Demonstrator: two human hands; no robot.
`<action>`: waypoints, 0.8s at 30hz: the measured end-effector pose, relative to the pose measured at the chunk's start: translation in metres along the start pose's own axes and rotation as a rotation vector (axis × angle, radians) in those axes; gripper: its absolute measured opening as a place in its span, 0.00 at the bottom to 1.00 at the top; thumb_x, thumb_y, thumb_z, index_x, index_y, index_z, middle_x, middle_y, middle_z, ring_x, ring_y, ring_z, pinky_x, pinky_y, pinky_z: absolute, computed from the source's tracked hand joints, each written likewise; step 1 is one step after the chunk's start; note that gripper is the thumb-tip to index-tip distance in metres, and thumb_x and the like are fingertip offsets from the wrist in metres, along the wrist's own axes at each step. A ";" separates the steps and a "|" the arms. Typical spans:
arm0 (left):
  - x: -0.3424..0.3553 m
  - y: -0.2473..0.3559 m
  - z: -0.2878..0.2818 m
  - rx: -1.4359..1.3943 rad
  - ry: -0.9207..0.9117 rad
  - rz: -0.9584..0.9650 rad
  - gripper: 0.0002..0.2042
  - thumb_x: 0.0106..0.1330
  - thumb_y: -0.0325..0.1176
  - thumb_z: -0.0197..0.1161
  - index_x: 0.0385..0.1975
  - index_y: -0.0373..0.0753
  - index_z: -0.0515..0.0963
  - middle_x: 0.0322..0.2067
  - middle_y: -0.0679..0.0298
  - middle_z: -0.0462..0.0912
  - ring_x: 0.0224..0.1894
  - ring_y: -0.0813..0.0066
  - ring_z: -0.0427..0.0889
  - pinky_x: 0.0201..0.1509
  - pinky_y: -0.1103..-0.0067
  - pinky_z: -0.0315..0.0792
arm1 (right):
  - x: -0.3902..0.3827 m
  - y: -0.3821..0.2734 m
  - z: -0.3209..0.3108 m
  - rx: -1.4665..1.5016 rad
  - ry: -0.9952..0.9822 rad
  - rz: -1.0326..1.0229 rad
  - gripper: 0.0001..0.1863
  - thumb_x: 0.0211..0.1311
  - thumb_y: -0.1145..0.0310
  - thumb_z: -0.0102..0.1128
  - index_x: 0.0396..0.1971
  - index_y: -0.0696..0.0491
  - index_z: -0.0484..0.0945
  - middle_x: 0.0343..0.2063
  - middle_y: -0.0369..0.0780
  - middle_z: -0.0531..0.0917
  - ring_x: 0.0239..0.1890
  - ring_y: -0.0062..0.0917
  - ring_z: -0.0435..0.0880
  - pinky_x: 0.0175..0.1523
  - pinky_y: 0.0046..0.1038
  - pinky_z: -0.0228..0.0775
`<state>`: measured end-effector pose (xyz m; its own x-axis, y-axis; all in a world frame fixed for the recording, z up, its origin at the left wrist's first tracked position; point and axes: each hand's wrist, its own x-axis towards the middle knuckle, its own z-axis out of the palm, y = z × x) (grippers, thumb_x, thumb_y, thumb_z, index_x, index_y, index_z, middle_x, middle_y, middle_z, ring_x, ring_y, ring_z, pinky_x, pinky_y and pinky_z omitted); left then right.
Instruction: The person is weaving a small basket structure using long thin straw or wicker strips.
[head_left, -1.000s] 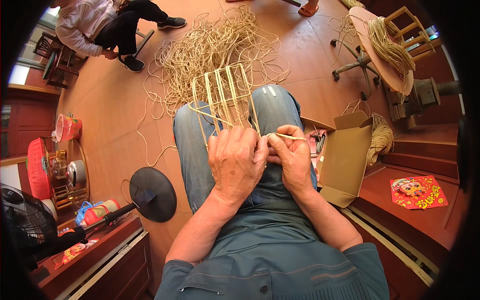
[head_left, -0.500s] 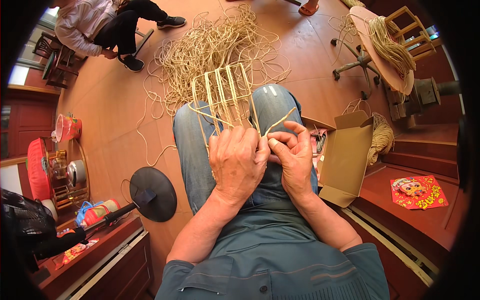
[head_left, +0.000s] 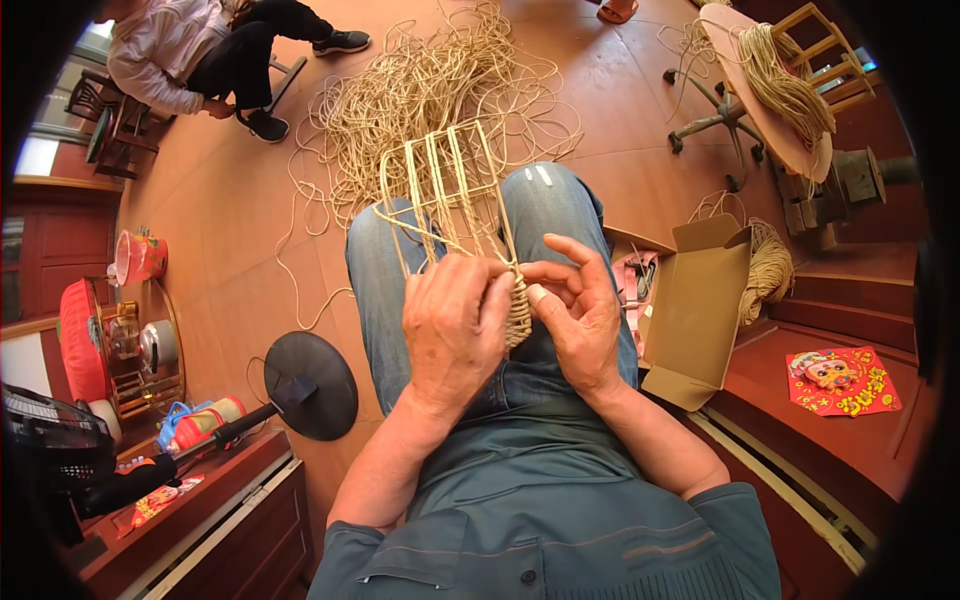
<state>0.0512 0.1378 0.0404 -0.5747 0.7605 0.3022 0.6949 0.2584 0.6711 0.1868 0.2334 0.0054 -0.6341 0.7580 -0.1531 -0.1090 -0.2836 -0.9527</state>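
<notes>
A small frame [head_left: 492, 170] wound with straw-coloured cord rests over my thighs, its far end near my knees. Several cord strands [head_left: 440, 185] run lengthwise across it, and one slants over its left side. Tightly wrapped cord [head_left: 519, 316] covers the near right rail. My left hand [head_left: 448, 325] is closed over the near part of the frame, hiding much of it. Against the right rail, my right hand [head_left: 577, 322] has its thumb and some fingertips together on the cord, with another finger lifted; the cord's loose end is hidden.
A large heap of loose cord [head_left: 420, 100] lies on the floor beyond my knees. At my right stand an open cardboard box [head_left: 690, 310] and a cord bundle [head_left: 765, 275]. A black round stand base [head_left: 312, 385] is at left. Another person [head_left: 190, 60] sits far left.
My right hand has moved in against the frame's right rail, and the cord end that stuck up there no longer shows. My left hand has shifted slightly left, uncovering the wrapped rail.
</notes>
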 end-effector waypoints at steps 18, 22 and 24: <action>0.028 0.002 -0.023 0.285 -0.288 0.118 0.09 0.68 0.30 0.67 0.45 0.41 0.87 0.35 0.57 0.85 0.41 0.52 0.87 0.46 0.59 0.78 | 0.015 -0.005 0.003 -0.202 -0.094 -0.021 0.34 0.70 0.81 0.66 0.75 0.56 0.70 0.53 0.45 0.89 0.53 0.25 0.91 0.51 0.25 0.90; 0.035 0.004 -0.023 0.361 -0.449 0.053 0.08 0.70 0.34 0.64 0.42 0.40 0.86 0.31 0.52 0.89 0.39 0.49 0.90 0.46 0.56 0.80 | 0.020 -0.004 0.000 -0.100 -0.148 0.048 0.35 0.68 0.84 0.62 0.75 0.57 0.69 0.54 0.41 0.85 0.55 0.21 0.87 0.60 0.24 0.83; 0.039 0.006 -0.027 0.335 -0.497 0.010 0.09 0.71 0.35 0.64 0.42 0.39 0.86 0.31 0.50 0.89 0.39 0.47 0.91 0.46 0.55 0.80 | 0.021 -0.004 0.000 -0.028 -0.176 0.096 0.36 0.67 0.84 0.62 0.76 0.57 0.69 0.54 0.38 0.83 0.57 0.19 0.84 0.65 0.24 0.78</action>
<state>0.0214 0.1528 0.0745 -0.3524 0.9306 -0.0993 0.8441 0.3619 0.3958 0.1741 0.2511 0.0063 -0.7651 0.6128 -0.1977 -0.0214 -0.3311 -0.9433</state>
